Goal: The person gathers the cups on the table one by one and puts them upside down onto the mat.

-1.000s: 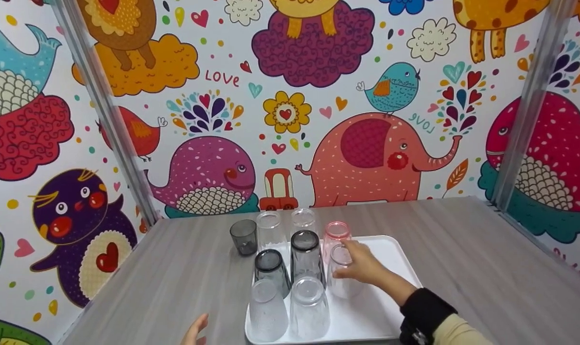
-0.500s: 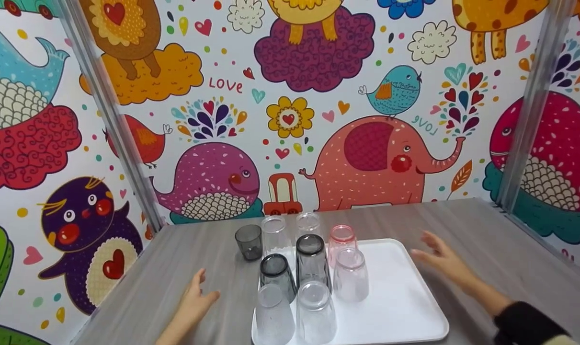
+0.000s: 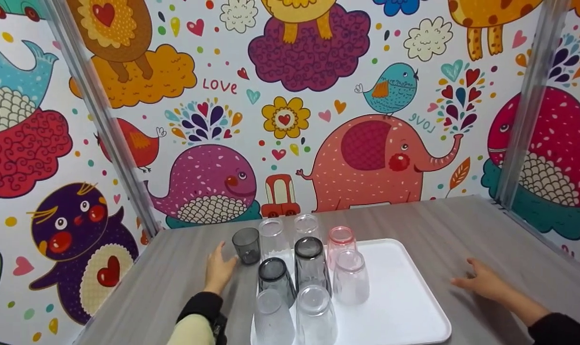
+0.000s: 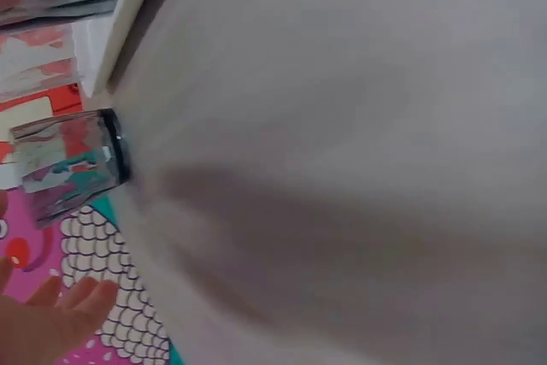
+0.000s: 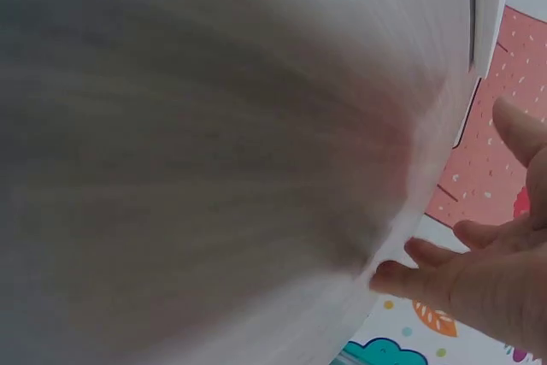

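Observation:
My left hand (image 3: 220,270) holds nothing, fingers extended just left of a small smoky grey glass (image 3: 246,245). This glass stands upright on the table, off the tray's back left corner; the left wrist view shows it beyond the hand. On the white tray (image 3: 397,292), several glasses stand upside down: a tall dark grey glass (image 3: 311,268), a shorter dark grey glass (image 3: 275,282), a pink-tinted glass (image 3: 341,242) and clear ones such as the front clear glass (image 3: 316,316). Right of the tray, my right hand (image 3: 481,282) hovers over the table with fingers spread, holding nothing.
Grey wood-grain table (image 3: 175,258) surrounds the tray. A patterned wall (image 3: 290,158) rises behind it, with metal posts at the left and right back corners. The right part of the tray is bare white surface.
My right hand has let go of a clear glass at the tray's middle right and moved right, off the tray. My left hand has come forward from the near edge to beside the smoky glass.

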### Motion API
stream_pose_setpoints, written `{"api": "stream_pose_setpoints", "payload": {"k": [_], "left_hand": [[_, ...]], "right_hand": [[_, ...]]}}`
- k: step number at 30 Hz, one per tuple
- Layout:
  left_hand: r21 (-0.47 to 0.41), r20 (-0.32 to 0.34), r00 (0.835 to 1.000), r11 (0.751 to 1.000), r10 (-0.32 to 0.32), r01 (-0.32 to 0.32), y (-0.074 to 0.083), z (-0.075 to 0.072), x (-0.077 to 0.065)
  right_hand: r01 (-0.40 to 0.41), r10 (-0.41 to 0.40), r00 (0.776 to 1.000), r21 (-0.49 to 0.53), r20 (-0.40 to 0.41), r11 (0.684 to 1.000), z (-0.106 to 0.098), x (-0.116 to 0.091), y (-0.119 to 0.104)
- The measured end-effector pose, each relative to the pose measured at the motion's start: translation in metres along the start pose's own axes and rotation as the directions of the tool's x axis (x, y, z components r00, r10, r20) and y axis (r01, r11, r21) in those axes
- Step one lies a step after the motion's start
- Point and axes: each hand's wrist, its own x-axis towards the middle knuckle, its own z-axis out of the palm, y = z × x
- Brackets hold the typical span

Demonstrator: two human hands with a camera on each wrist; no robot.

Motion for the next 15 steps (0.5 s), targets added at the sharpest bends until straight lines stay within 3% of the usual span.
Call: {"api": "stream_pose_setpoints", "payload": {"k": [4,9,15], "left_hand": [[-0.099,-0.031,0.998,0.994,-0.046,0.043,-0.007,0.018,0.008],[-0.228,-0.037,0.998,0.973,-0.055,0.045,-0.005,0.041,0.023],[-0.265,-0.01,0.997,0.961,-0.078,0.073,0.004,0.057,0.04]], "right_hand": [[0.011,-0.011,1.0,-0.006,-0.016,1.0,0.006,-0.005,-0.003],[0.048,-0.049,0.998,-0.032,-0.034,0.998,0.006,-0.012,-0.008],[0.057,-0.057,0.998,-0.025,-0.041,0.998,-0.002,-0.016,-0.014]]}}
